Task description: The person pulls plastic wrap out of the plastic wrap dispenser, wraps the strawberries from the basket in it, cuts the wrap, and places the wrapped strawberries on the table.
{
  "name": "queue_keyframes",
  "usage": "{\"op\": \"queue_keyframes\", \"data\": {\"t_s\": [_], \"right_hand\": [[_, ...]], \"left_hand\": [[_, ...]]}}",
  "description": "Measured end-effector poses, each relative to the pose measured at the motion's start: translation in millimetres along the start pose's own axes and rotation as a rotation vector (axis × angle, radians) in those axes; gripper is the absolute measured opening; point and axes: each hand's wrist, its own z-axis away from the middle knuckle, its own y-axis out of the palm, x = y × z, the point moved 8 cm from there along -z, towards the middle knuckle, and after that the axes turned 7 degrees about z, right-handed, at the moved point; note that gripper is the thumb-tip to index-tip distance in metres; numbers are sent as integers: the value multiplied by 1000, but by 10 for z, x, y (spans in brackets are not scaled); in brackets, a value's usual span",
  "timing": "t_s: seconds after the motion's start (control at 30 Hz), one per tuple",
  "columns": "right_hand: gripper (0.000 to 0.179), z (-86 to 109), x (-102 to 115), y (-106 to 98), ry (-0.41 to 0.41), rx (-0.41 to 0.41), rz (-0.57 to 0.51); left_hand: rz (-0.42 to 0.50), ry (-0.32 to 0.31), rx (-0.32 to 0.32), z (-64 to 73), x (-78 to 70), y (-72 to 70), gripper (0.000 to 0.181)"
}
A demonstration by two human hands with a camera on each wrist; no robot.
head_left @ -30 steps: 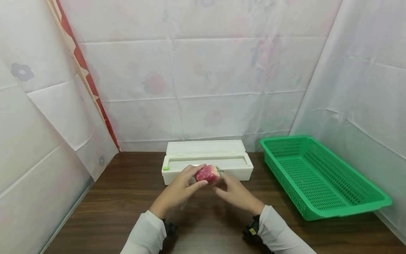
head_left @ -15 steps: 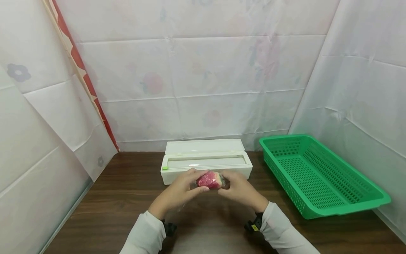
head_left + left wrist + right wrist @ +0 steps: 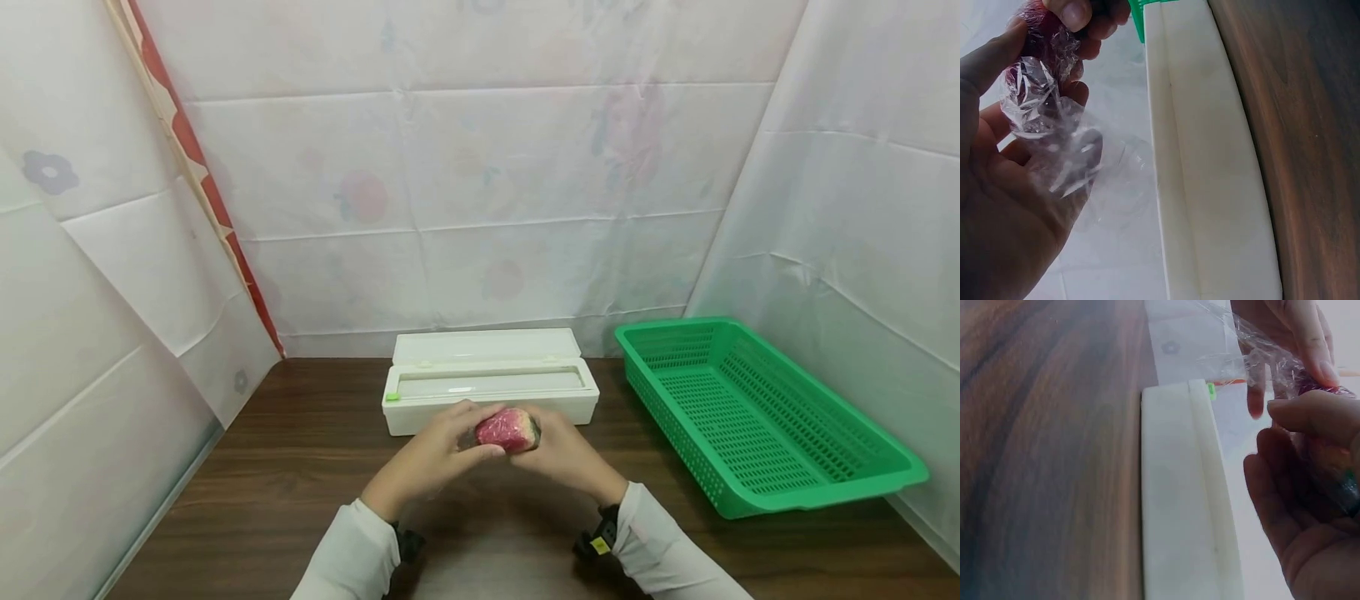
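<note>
A red fruit point(image 3: 507, 430) with a pale yellow end and a green tip is wrapped in clear cling film, held between both hands above the table. My left hand point(image 3: 428, 457) grips its red end between thumb and fingers. At the yellow and green end, my right hand point(image 3: 567, 451) holds it with the thumb and curled fingers. In the left wrist view, a loose tail of crumpled cling film point(image 3: 1066, 156) hangs from the fruit across the left palm and fingers. Part of the fruit is hidden behind the fingers.
Behind the hands stands a white cling film dispenser point(image 3: 491, 406), its lid raised and a green slider point(image 3: 392, 397) at its left end. A green perforated basket point(image 3: 817, 500) is at the right on the dark wooden table point(image 3: 300, 500). White patterned sheets surround the table.
The right hand has closed round the yellow and green end of the fruit. The fruit has shifted slightly right and down, with the left hand still gripping it.
</note>
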Motion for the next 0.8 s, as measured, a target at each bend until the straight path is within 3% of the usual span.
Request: {"op": "queue_keyframes", "data": {"t_s": [0.33, 0.53, 0.67, 0.8], "right_hand": [[59, 0, -38, 72, 66, 75, -190], [63, -5, -15, 63, 57, 123, -309], [64, 6, -28, 73, 95, 132, -308], [64, 16, -38, 109, 84, 171, -239]], "left_hand": [[-40, 40, 9, -2, -25, -21, 60], [31, -18, 55, -7, 7, 1, 60], [44, -38, 78, 0, 37, 16, 59], [29, -41, 78, 1, 68, 20, 58]]}}
